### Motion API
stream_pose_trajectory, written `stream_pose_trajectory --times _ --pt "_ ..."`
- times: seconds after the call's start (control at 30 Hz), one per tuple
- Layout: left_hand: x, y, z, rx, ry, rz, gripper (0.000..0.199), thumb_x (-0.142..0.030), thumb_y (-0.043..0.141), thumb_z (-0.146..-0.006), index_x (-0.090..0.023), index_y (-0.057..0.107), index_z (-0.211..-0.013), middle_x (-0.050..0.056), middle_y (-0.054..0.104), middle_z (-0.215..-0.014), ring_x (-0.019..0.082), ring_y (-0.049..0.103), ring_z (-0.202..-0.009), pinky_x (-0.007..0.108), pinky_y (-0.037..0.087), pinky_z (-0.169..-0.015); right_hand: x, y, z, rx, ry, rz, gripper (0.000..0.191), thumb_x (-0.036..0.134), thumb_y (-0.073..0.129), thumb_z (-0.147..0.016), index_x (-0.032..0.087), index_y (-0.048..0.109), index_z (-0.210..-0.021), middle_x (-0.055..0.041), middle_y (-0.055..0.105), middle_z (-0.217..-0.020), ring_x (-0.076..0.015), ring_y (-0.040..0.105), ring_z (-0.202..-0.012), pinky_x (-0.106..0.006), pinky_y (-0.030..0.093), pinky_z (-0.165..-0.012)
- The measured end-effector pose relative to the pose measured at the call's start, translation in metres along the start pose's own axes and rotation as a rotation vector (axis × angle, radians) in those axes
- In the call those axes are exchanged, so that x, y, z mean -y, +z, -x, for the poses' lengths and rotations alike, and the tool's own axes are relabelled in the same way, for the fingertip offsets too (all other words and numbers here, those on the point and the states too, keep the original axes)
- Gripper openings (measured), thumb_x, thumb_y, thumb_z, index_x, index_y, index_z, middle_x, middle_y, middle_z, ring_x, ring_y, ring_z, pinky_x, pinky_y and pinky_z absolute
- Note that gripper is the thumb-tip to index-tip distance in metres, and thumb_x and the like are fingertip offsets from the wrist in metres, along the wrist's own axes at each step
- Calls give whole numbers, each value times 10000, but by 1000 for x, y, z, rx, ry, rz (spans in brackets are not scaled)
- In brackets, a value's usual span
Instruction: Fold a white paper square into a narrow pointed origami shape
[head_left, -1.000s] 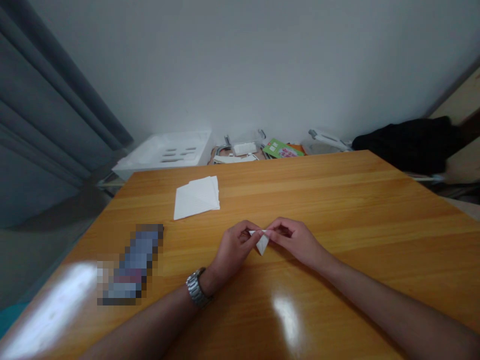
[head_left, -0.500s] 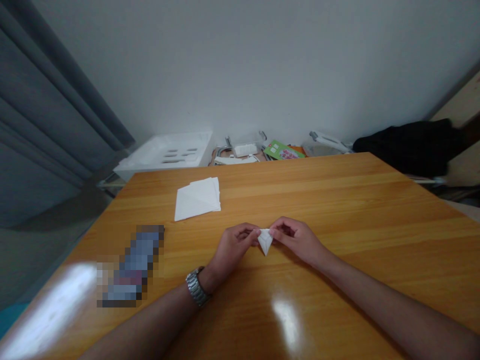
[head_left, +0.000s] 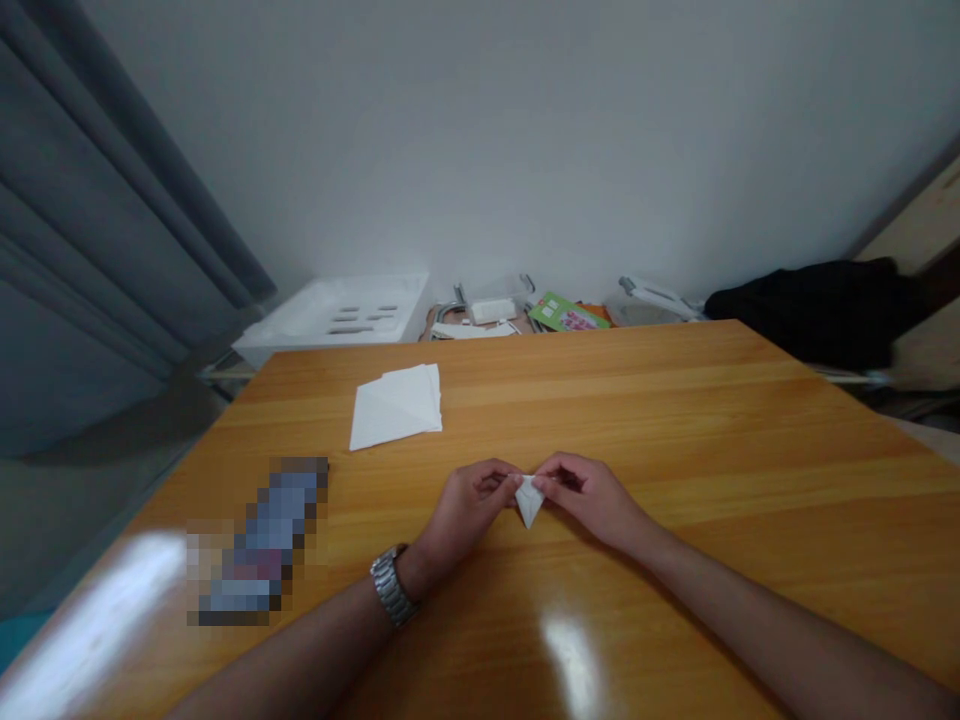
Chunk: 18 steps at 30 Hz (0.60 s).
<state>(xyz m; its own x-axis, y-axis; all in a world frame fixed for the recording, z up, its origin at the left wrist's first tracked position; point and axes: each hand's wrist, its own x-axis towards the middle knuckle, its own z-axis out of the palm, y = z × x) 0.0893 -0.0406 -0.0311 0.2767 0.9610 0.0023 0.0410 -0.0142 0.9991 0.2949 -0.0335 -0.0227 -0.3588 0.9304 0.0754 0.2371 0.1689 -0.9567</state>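
Observation:
A small folded piece of white paper (head_left: 529,502), pointed at its lower end, is pinched between my two hands above the wooden table (head_left: 675,420). My left hand (head_left: 474,503) grips its upper left edge with thumb and fingers; a metal watch (head_left: 394,587) circles that wrist. At the upper right edge, the thumb and fingers of my right hand (head_left: 589,495) close on the same paper. The fingertips behind the paper are partly hidden. Farther off to the left lie several white paper sheets (head_left: 397,408), loosely stacked.
On the table's left side lies a pixelated, phone-like dark object (head_left: 266,540). Beyond the far edge are a white foam tray (head_left: 337,310), a green booklet (head_left: 568,312) and a clear plastic container (head_left: 495,290). Black cloth (head_left: 810,310) lies at the right, and a grey curtain (head_left: 97,200) hangs left.
The whole view has shifted slightly, so the table and hands appear lower. My right fingers have come a little closer to the left ones, covering more of the paper's upper edge.

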Motion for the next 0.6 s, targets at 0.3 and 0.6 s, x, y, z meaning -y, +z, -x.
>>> stream_pose_trajectory --times 0.3,0.6 --pt "-11 1 2 8 14 18 348 -481 663 -891 -136 712 -897 75 750 -858 206 724 -789 308 606 -744 -7 3 -2 -12 -15 -36 290 471 635 -914 191 685 -862 -39 712 -826 -188 644 -772 -296 495 -719" --pt "-4 0 0 19 11 3 308 -439 606 -935 -146 702 -942 67 750 -924 207 735 -845 320 612 -801 -6 1 -3 -14 -5 -11 296 473 623 -918 188 686 -872 -42 704 -830 -192 634 -781 -303 490 -735"
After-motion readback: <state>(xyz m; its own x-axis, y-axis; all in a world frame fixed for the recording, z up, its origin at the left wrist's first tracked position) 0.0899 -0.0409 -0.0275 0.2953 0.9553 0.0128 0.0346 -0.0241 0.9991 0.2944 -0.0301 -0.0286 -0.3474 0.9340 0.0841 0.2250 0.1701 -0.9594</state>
